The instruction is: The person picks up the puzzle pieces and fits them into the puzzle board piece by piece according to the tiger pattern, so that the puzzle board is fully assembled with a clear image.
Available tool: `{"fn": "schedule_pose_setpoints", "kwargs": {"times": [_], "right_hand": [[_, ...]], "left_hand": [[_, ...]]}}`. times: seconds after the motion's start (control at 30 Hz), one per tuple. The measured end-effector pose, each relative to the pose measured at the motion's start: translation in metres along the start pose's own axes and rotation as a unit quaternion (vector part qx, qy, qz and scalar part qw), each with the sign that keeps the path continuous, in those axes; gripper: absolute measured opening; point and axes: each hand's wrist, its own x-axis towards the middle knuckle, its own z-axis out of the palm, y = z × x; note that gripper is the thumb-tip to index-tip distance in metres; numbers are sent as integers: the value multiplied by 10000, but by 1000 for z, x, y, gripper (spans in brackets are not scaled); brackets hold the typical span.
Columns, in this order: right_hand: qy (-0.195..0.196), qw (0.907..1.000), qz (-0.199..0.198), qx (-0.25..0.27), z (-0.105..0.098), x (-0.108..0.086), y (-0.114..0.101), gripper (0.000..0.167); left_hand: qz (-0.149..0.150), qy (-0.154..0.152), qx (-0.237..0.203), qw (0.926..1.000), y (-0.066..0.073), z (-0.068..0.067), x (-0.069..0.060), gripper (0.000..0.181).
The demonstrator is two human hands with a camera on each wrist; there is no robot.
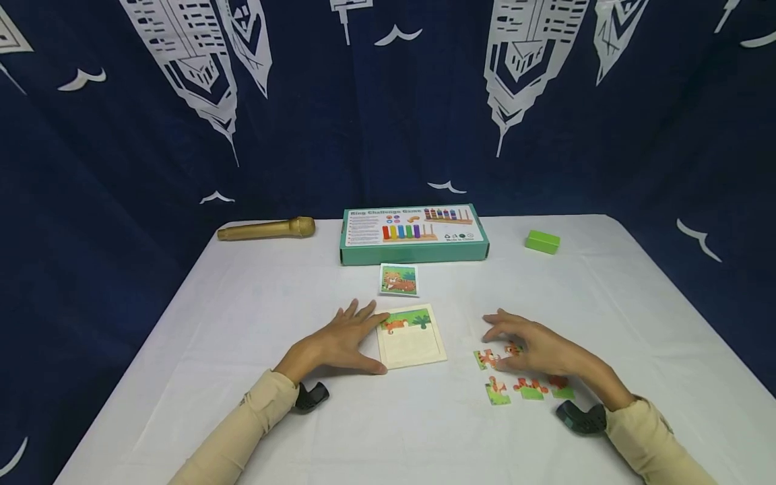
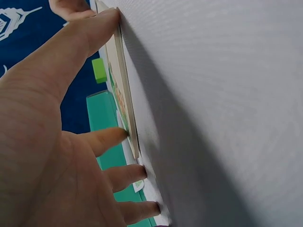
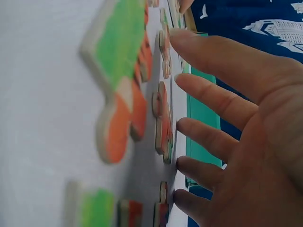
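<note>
A square wooden puzzle board (image 1: 414, 349) lies on the table, with a few pieces showing a green strip and part of a tiger along its far edge. My left hand (image 1: 342, 340) is spread at the board's left side; thumb and index finger touch its edge in the left wrist view. Over to the right, my right hand (image 1: 539, 345) reaches across several loose puzzle pieces, fingers extended and apart. Among them are a corner piece (image 1: 498, 393) and an edge piece (image 1: 531, 390). In the right wrist view, no piece (image 3: 163, 125) is held between the fingers.
Behind the board lies a small tiger picture card (image 1: 399, 280). Farther back is a green ring game box (image 1: 415, 250). A gold microphone-shaped object (image 1: 267, 230) lies at the back left, a green block (image 1: 542, 242) at the back right. A dark printed curtain (image 1: 364, 121) hangs behind.
</note>
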Motion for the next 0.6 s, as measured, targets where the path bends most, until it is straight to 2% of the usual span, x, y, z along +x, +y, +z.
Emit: {"fn": "schedule_pose_setpoints", "kwargs": {"times": [0.17, 0.6], "right_hand": [[43, 9997, -20, -252, 3, -1, -1, 34], [184, 9985, -278, -423, 7, -1, -2, 26]], "left_hand": [[-15, 52, 13, 10000, 0, 1, 1, 104], [-9, 54, 85, 9999, 1, 0, 0, 109]]}}
